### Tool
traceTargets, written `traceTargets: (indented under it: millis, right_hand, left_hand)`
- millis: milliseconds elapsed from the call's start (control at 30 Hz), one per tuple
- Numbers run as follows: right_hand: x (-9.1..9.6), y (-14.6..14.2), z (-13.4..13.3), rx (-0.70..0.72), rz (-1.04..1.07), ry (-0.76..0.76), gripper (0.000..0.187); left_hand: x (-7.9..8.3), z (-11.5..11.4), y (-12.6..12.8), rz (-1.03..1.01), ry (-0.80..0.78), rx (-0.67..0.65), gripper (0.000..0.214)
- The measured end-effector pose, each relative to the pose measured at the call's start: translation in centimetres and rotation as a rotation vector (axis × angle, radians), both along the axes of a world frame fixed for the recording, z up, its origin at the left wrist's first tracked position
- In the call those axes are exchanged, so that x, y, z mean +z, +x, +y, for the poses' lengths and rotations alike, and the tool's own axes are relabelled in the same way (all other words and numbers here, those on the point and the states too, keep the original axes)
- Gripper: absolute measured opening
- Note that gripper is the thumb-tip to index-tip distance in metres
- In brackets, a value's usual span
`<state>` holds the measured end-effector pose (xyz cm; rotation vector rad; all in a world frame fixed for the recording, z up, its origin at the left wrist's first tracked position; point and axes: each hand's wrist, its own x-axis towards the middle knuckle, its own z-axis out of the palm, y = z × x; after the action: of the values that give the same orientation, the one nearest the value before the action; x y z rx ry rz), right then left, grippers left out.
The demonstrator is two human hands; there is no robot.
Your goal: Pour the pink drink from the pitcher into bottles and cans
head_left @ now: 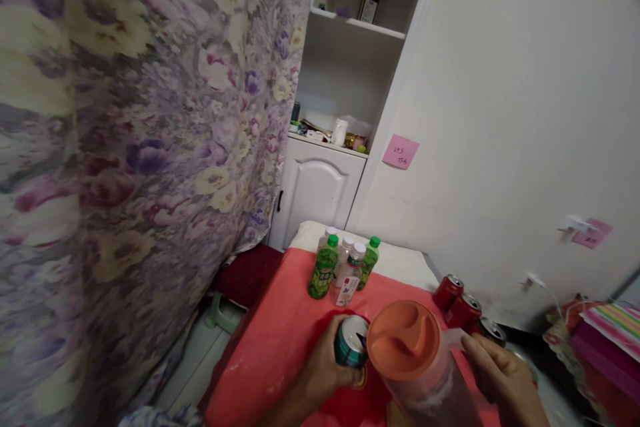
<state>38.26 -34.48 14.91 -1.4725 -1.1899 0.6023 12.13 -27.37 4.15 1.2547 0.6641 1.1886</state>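
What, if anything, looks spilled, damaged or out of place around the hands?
Nothing looks clearly spilled or damaged. One slight oddity: faint pale marks on the plain red table cover, left of the left hand. They break its even colour; whether they are residue or wear, I can't tell.

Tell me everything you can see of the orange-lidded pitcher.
The pitcher has a pale, translucent body that looks like plastic. Its round orange lid is on, with a curved raised ridge across the top. The right hand holds the handle at its side. The lid is close beside the can in the left hand; whether they touch is unclear. The base is out of frame, so tilt is hard to judge.
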Motion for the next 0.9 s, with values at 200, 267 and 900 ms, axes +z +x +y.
traceTargets:
  millis: [200, 267, 900]
  right_hand:
    - [-1.5, 0.7, -0.2, 0.007, 0.113, 0.009, 0.067]
    - [-1.6, 0.9, -0.4, -0.011, 0.161, 0.020, 0.066]
    - [-6.5, 3.9, 0.7, -0.208, 0.646, 0.284, 0.051]
  left_hand:
    - [0.7, 0.0, -0.2, 0.011, -0.034, 0.021, 0.073]
    - [0.9, 0.0, -0.3, 0.011, -0.046, 0.028, 0.072]
    - [1.3, 0.3, -0.7, 0.132, -0.111, 0.006, 0.082]
